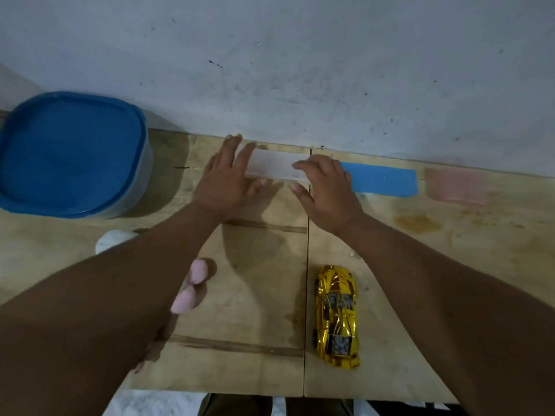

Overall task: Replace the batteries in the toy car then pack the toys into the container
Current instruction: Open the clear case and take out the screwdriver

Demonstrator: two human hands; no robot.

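Observation:
A shiny gold toy car (336,316) stands on its wheels on the wooden table, near the front edge, right of centre. At the back by the wall lies a clear rectangular box (274,166). My left hand (228,178) lies flat against its left end with fingers straight. My right hand (326,187) grips its right end, fingers over the top and thumb on the near side. A pink soft toy (190,288) peeks out from under my left forearm. A large container with a blue lid (69,151) stands at the back left.
A flat blue lid (383,178) lies right of the clear box, and a pinkish translucent box (456,186) sits beyond it. Something white (112,240) shows beside my left forearm. The grey wall (300,70) runs right behind the table. The table's front edge is close to me.

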